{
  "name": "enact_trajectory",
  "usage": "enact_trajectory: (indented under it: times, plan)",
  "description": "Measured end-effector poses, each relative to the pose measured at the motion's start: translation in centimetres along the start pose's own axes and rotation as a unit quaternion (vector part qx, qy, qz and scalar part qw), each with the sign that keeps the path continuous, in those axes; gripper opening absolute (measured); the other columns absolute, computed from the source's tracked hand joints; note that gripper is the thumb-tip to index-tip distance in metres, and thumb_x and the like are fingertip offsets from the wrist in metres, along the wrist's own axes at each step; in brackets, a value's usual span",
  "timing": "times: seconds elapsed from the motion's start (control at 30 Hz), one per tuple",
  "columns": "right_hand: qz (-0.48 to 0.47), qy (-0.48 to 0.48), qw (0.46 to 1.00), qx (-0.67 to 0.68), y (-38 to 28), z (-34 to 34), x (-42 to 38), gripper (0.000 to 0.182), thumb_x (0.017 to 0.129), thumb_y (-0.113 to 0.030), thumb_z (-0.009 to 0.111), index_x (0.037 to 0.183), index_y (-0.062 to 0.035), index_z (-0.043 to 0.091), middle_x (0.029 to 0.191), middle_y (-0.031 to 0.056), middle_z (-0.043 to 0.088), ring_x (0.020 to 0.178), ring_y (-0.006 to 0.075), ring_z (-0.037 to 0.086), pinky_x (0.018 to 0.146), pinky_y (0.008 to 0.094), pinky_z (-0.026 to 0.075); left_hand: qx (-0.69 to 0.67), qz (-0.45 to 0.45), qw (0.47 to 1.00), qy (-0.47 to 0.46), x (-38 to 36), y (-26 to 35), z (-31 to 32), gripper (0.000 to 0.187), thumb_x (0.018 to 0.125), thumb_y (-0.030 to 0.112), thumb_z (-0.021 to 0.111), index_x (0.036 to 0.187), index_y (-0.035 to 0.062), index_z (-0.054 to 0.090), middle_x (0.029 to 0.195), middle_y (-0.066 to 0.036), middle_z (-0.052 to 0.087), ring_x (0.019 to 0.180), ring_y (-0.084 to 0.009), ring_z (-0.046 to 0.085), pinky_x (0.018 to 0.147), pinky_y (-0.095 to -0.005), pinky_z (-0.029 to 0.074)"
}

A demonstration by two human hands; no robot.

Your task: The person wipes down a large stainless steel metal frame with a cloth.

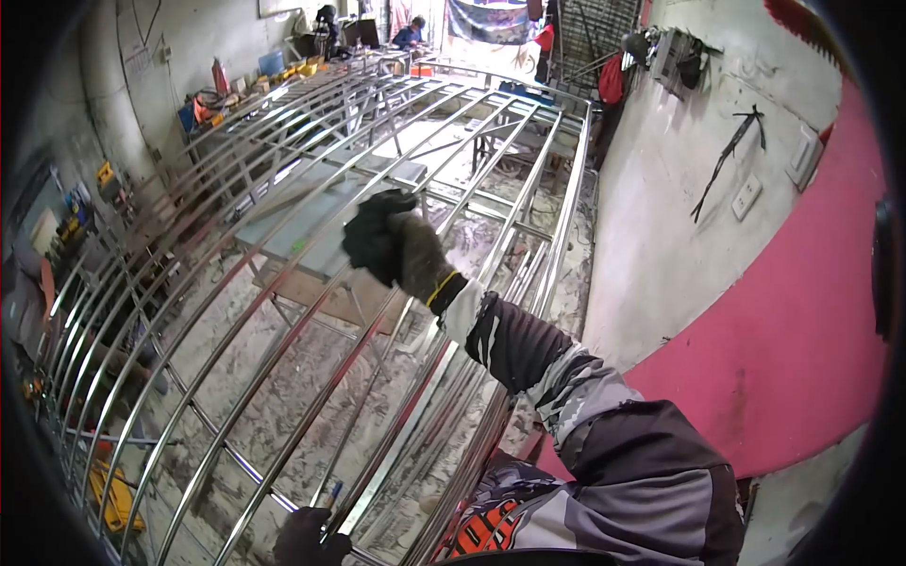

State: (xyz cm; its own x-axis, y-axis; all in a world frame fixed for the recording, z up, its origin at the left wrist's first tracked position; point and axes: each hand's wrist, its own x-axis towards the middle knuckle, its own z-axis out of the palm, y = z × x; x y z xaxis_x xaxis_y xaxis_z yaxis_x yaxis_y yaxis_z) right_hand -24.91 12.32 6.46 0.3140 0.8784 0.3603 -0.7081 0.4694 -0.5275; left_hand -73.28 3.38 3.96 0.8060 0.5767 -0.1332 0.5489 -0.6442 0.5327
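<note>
My right hand (392, 241), in a dark glove with a yellow-edged cuff, is raised over the metal frame (283, 344) near the middle of the view. Its fingers are curled closed; whatever they may hold is hidden. At the bottom edge, my left hand (310, 540), in a black glove, is partly cut off. Its fingers are curled by a thin rod with a blue tip (334, 492), beside the frame's shiny bars. Whether it grips the rod or a bar cannot be made out.
Beneath the frame stands a grey-topped table (302, 222). A pink panel (764, 358) lines the right wall. A yellow tool case (118, 497) lies at lower left. Another person (410, 36) is at the far end; part of a person (28, 292) shows at the left edge.
</note>
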Motion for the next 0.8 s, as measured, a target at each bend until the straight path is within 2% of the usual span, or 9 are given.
enact_trajectory:
  times: [0.07,0.13,0.2,0.27,0.37,0.47,0.73,0.77,0.8]
  plan:
    - [-0.106,0.155,0.980,-0.064,-2.6,0.0,-0.3,0.027,0.087,-0.015,0.052,0.110,-0.0021,0.058,0.096,0.0130,0.065,0.081,0.0304,0.068,0.075,0.0480,0.060,-0.018,-0.040,0.997,-0.061,0.5,1.5,-0.7,0.044,0.089,0.027,0.067,0.128,0.0066,0.062,0.121,-0.017,0.065,0.114,-0.0377,0.062,0.096,-0.0458,0.051]
    - [-0.203,0.156,0.964,-0.076,-4.6,-4.4,0.9,0.037,0.084,-0.009,0.051,0.121,-0.0101,0.049,0.097,0.0144,0.063,0.076,0.0327,0.069,0.061,0.0507,0.062,-0.004,-0.050,0.997,-0.062,0.5,2.2,-0.7,0.044,0.090,0.028,0.067,0.128,0.0069,0.062,0.121,-0.017,0.066,0.114,-0.0376,0.062,0.096,-0.0460,0.051]
    - [-0.245,0.250,0.937,-0.020,-6.6,-5.6,1.4,0.041,0.082,-0.006,0.052,0.122,-0.0125,0.048,0.095,0.0151,0.063,0.067,0.0322,0.067,0.052,0.0457,0.060,0.005,-0.063,0.996,-0.066,0.4,2.3,-0.5,0.044,0.090,0.028,0.067,0.129,0.0073,0.062,0.122,-0.016,0.066,0.114,-0.0376,0.063,0.096,-0.0462,0.051]
    - [-0.206,0.236,0.950,-0.007,-8.3,-5.3,0.5,0.019,0.084,-0.009,0.045,0.099,-0.0084,0.057,0.076,0.0038,0.050,0.061,0.0212,0.054,0.054,0.0374,0.050,-0.007,-0.048,0.996,-0.071,0.5,2.1,-0.5,0.045,0.090,0.029,0.066,0.129,0.0076,0.063,0.122,-0.017,0.067,0.113,-0.0383,0.063,0.096,-0.0468,0.051]
    - [-0.257,0.254,0.932,-0.023,-9.1,-5.9,0.6,0.011,0.083,-0.007,0.043,0.089,-0.0106,0.052,0.069,0.0014,0.041,0.053,0.0190,0.043,0.050,0.0357,0.043,-0.014,-0.049,0.997,-0.063,0.3,2.8,-0.8,0.044,0.090,0.029,0.066,0.129,0.0078,0.064,0.122,-0.018,0.067,0.112,-0.0390,0.063,0.095,-0.0473,0.051]
    - [-0.253,0.202,0.945,0.042,-10.3,-12.5,1.5,0.034,0.078,-0.002,0.052,0.110,-0.0136,0.050,0.085,0.0133,0.061,0.066,0.0307,0.065,0.047,0.0450,0.059,-0.009,-0.033,0.998,-0.058,0.2,2.2,-0.4,0.045,0.091,0.030,0.065,0.129,0.0069,0.064,0.121,-0.018,0.067,0.112,-0.0388,0.063,0.096,-0.0473,0.051]
    - [-0.260,0.166,0.951,0.019,-10.8,-9.9,0.6,0.022,0.081,-0.007,0.048,0.102,-0.0098,0.054,0.080,0.0103,0.058,0.058,0.0257,0.057,0.048,0.0405,0.052,-0.014,-0.035,0.999,-0.038,0.1,1.4,0.4,0.049,0.088,0.029,0.065,0.129,0.0031,0.065,0.122,-0.022,0.067,0.114,-0.0389,0.064,0.097,-0.0466,0.051]
    - [-0.258,0.189,0.947,-0.016,-10.6,-8.1,-0.1,0.020,0.081,-0.007,0.048,0.100,-0.0077,0.055,0.081,0.0108,0.059,0.060,0.0270,0.059,0.049,0.0411,0.053,-0.009,-0.056,0.997,-0.054,0.1,2.4,-0.2,0.050,0.085,0.035,0.069,0.127,0.0077,0.065,0.121,-0.019,0.067,0.113,-0.0389,0.064,0.096,-0.0489,0.051]
    - [-0.238,0.125,0.963,0.009,-11.1,-11.4,0.9,0.022,0.082,-0.008,0.048,0.102,-0.0075,0.056,0.081,0.0112,0.059,0.061,0.0284,0.059,0.049,0.0422,0.054,-0.005,-0.075,0.995,-0.072,0.0,2.9,-0.7,0.052,0.083,0.041,0.073,0.126,0.0124,0.066,0.120,-0.017,0.066,0.112,-0.0390,0.064,0.095,-0.0512,0.051]
